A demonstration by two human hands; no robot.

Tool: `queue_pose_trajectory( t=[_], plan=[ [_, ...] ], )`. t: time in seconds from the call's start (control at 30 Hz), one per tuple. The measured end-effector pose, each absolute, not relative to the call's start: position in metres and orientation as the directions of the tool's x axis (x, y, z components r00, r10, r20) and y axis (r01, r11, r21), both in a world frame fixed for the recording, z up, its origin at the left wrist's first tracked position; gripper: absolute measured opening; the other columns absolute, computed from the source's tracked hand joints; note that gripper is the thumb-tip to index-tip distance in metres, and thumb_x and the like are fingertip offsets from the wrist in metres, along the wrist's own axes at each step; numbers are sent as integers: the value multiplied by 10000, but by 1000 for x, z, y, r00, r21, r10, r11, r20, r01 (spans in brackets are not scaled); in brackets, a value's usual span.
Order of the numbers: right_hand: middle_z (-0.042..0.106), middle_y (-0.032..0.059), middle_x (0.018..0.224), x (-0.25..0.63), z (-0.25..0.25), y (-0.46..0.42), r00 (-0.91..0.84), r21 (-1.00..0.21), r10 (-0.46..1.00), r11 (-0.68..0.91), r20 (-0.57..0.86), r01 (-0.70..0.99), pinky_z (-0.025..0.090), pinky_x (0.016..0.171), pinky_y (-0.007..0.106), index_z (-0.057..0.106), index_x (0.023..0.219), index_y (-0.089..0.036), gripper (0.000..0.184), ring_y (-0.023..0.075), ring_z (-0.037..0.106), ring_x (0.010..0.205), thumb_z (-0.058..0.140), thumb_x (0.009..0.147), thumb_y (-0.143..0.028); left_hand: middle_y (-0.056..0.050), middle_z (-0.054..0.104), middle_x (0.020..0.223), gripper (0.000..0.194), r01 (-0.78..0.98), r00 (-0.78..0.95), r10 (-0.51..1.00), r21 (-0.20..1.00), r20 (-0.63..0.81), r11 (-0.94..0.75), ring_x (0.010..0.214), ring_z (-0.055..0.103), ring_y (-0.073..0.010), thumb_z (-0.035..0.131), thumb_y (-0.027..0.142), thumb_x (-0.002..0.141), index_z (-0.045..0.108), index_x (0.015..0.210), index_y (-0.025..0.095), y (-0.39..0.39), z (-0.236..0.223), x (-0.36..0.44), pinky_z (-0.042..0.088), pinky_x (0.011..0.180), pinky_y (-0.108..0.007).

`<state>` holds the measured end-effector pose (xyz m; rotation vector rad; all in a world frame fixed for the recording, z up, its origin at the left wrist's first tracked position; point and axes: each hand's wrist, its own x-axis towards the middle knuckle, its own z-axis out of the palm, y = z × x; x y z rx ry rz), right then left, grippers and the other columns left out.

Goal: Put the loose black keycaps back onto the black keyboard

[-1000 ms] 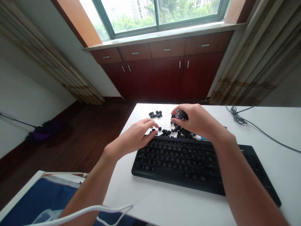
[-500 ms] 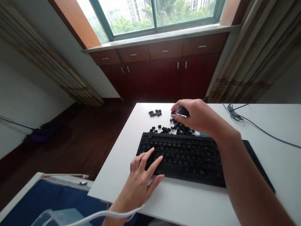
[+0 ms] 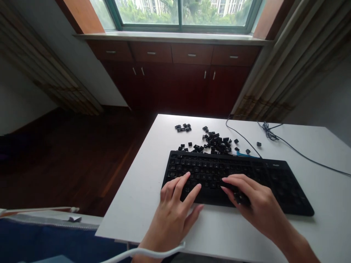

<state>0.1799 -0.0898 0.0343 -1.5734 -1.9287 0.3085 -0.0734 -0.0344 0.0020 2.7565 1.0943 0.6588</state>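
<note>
A black keyboard (image 3: 260, 182) lies tilted slightly on the white table. On its left part rests my left hand (image 3: 175, 201), open, fingers apart with the fingertips on or just above the keys. My right hand (image 3: 255, 201) is closed over the middle of the keyboard. In it is a small black tool (image 3: 239, 197), mostly hidden by the fingers; its exact kind is unclear. Behind the keyboard sits a pile of loose black keycaps (image 3: 218, 143), several of them scattered to either side. A separate cluster of keycaps (image 3: 183, 128) lies at the back left.
A thin blue item (image 3: 244, 154) lies against the keyboard's back edge. The keyboard cable (image 3: 244, 137) runs back to a tied coil (image 3: 268, 131) at the right. The table's left edge drops to a dark floor. A white tube (image 3: 142, 252) crosses near my left wrist.
My right hand has come from the keycap pile down onto the keyboard's middle, still holding the black tool. My left hand stays on the keyboard's left part. The camera view has shifted.
</note>
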Motion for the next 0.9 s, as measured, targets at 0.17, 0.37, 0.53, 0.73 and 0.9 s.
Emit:
queue_pose_trajectory(
  t=[0.17,0.37,0.53,0.73,0.9],
  plan=[
    [729,71,1159,165,4,-109,-74,-424,917,251,392,870,599,884,384,581,1291,-316,432,244,717,1029,605,913,-107,-153,456,1509,436,638,640,686,257,346,-726,1293,468,-356,591,390,946,597,1371,291,-35,2,-72,449,1034,-545],
    [749,59,1103,166,-13,-112,-111,-338,845,325,523,883,574,850,313,644,1218,-235,332,199,727,948,688,899,-156,-145,429,1528,385,649,620,705,281,344,-707,1296,462,-346,568,371,975,615,1348,285,-36,1,-68,429,1034,-545],
    [762,45,1055,164,-11,-111,-76,-354,833,313,548,881,554,826,303,643,1194,-221,329,184,729,891,718,882,-147,-147,419,1533,409,638,635,701,292,325,-713,1317,441,-339,558,377,983,587,1377,276,-36,2,-70,410,1055,-531],
    [769,30,1016,163,-9,-110,-42,-393,828,309,559,866,539,772,294,639,1177,-214,340,163,724,831,746,864,-137,-166,431,1517,454,648,620,714,301,326,-700,1326,433,-334,551,347,986,535,1418,207,-36,-1,-74,398,1058,-515],
    [760,36,1118,163,-6,-109,-109,-359,842,338,529,870,536,781,313,671,1137,-230,275,176,715,876,708,889,-118,-169,428,1512,443,636,618,709,313,340,-705,1323,432,-336,559,321,980,542,1405,199,-35,-2,-76,398,1059,-510]
  ],
)
